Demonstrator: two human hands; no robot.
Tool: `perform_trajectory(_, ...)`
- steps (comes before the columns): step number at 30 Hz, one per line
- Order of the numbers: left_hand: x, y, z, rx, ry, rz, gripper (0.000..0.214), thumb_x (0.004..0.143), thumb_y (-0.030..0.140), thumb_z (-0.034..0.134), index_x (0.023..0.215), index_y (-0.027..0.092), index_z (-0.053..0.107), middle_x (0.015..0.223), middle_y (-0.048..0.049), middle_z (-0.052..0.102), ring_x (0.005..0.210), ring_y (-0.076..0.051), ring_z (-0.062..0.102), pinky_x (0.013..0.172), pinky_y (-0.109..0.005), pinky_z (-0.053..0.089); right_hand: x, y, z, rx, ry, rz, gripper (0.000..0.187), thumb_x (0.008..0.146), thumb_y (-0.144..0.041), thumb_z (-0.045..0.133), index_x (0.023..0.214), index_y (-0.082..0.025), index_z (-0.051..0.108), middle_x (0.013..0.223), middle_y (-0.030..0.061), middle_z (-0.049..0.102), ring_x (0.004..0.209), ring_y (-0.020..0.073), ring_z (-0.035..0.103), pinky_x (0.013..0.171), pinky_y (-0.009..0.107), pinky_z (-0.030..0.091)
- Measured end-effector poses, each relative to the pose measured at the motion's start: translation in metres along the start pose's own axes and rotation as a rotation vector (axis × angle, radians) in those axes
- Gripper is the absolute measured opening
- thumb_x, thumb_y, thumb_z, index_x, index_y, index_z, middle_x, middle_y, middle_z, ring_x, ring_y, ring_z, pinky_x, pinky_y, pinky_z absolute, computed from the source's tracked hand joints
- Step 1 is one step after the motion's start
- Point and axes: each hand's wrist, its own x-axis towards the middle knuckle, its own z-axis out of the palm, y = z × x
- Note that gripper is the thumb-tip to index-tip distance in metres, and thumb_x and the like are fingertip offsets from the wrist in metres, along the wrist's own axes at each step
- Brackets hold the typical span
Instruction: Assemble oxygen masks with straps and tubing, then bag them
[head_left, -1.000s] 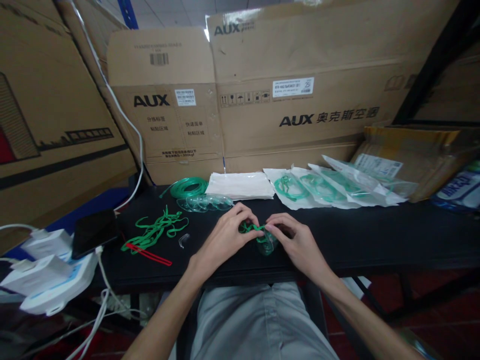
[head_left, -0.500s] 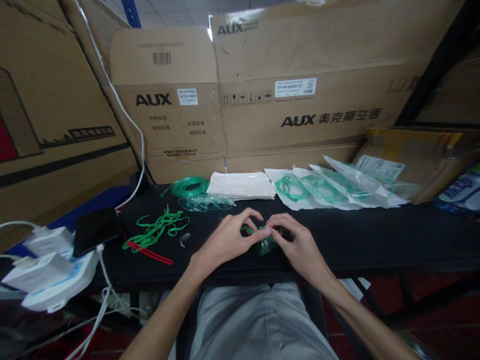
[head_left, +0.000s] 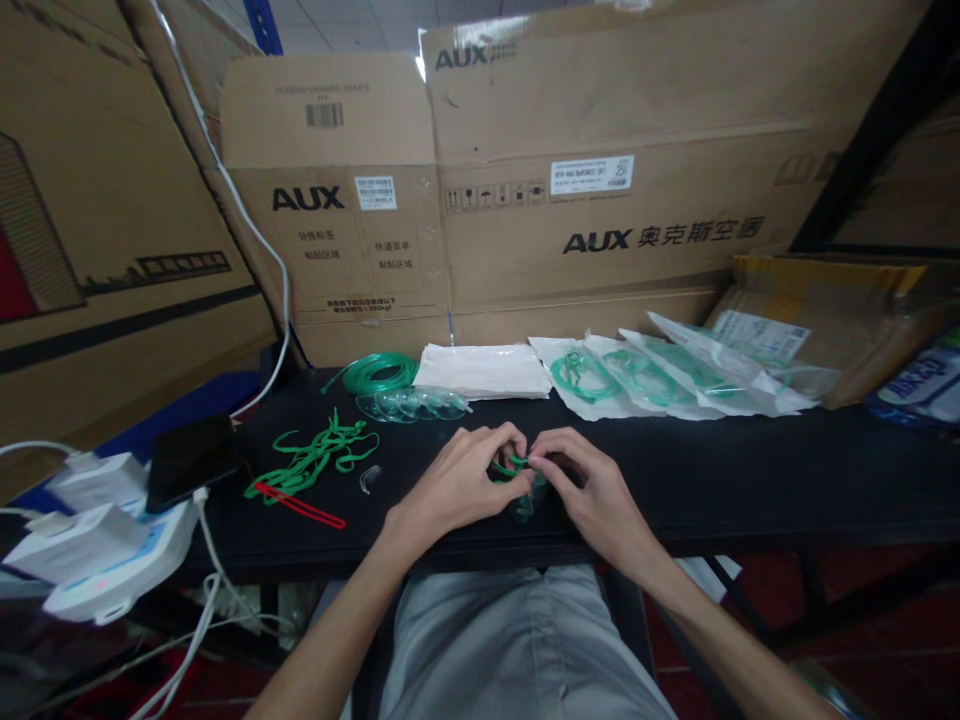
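Observation:
My left hand (head_left: pixel 457 480) and my right hand (head_left: pixel 585 485) meet over the front of the black table (head_left: pixel 750 470). Both pinch a green elastic strap (head_left: pixel 512 464) that joins a small clear green mask (head_left: pixel 525 500) held between them. The fingers of each hand are curled closed on the strap. A loose heap of green straps (head_left: pixel 315 455) lies to the left of my left hand, with a red strip (head_left: pixel 300 508) at its near edge.
A coil of green tubing (head_left: pixel 375 374), clear masks (head_left: pixel 409 404), a stack of white bags (head_left: pixel 484 370) and sealed packets (head_left: pixel 660 380) line the back of the table. A black phone (head_left: pixel 187 460) and white chargers (head_left: pixel 90 540) sit at left. Cardboard boxes (head_left: pixel 600 160) stand behind.
My hands have stayed together at the same spot. My left fingers have closed tighter on the strap, and the mask has dropped slightly lower between the hands.

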Motion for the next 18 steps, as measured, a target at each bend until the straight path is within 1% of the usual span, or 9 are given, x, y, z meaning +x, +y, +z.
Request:
perform_trajectory(4, -0.001, -0.005, -0.005, 0.076, 0.027, -0.008, 0.014, 0.087, 0.029, 0.067, 0.095, 0.026, 0.057, 0.086, 0.0047, 0.064, 0.084, -0.019, 0.06, 0.083, -0.034, 0.038, 0.0, 0.002, -0.001, 0.031, 0.047, 0.052, 0.01, 0.098, -0.028, 0.062, 0.09, -0.023, 0.066, 0.097, 0.0039, 0.066, 0.093, 0.021, 0.063, 0.081, 0.032, 0.048)
perform_trajectory(11, -0.003, -0.02, -0.023, 0.088, 0.08, -0.035, 0.012, 0.085, 0.027, 0.067, 0.091, 0.025, 0.056, 0.083, 0.0035, 0.062, 0.083, -0.02, 0.057, 0.082, -0.034, 0.038, 0.003, 0.012, -0.004, 0.125, 0.202, 0.162, 0.018, 0.097, -0.04, 0.063, 0.092, -0.022, 0.063, 0.09, 0.0032, 0.065, 0.078, 0.0186, 0.062, 0.069, 0.03, 0.052)
perform_trajectory(14, -0.003, -0.019, -0.023, 0.026, 0.079, -0.031, 0.013, 0.084, 0.024, 0.067, 0.091, 0.024, 0.057, 0.084, 0.0038, 0.063, 0.082, -0.018, 0.058, 0.08, -0.031, 0.04, 0.004, 0.009, -0.004, 0.164, 0.169, 0.177, 0.022, 0.093, -0.043, 0.068, 0.09, -0.021, 0.065, 0.089, 0.0034, 0.066, 0.078, 0.0186, 0.063, 0.069, 0.03, 0.053)
perform_trajectory(16, -0.003, -0.016, -0.021, -0.039, 0.073, -0.025, 0.011, 0.084, 0.021, 0.066, 0.09, 0.024, 0.057, 0.083, 0.0046, 0.063, 0.079, -0.016, 0.058, 0.076, -0.028, 0.041, 0.004, 0.006, -0.003, 0.189, 0.122, 0.181, 0.023, 0.09, -0.043, 0.072, 0.091, -0.021, 0.067, 0.092, 0.0043, 0.068, 0.082, 0.019, 0.065, 0.072, 0.03, 0.055)
perform_trajectory(18, -0.002, -0.012, -0.019, -0.111, 0.082, -0.024, 0.007, 0.087, 0.019, 0.063, 0.09, 0.023, 0.057, 0.083, 0.0048, 0.063, 0.079, -0.015, 0.059, 0.074, -0.026, 0.043, 0.004, 0.003, -0.002, 0.213, 0.103, 0.189, 0.026, 0.09, -0.045, 0.073, 0.095, -0.021, 0.066, 0.095, 0.0048, 0.069, 0.086, 0.0198, 0.067, 0.075, 0.03, 0.056)
